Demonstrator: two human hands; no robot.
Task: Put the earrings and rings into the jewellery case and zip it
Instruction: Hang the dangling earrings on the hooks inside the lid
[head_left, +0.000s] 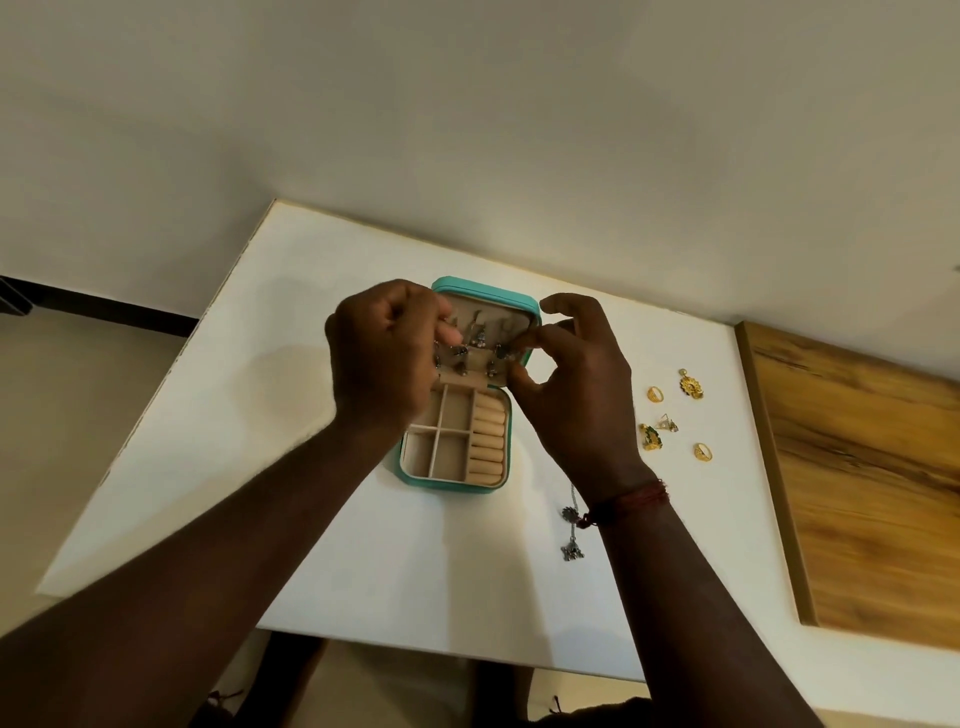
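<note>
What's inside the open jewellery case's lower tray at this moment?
Beige dividers and ring rolls, no jewellery visible among them. The left hand covers the tray's far-left corner, so that part cannot be checked.

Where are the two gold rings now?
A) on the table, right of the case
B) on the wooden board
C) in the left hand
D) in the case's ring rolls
A: one gold ring and the other gold ring lie on the white table, right of the open jewellery case, whose ring rolls hold nothing.
</note>
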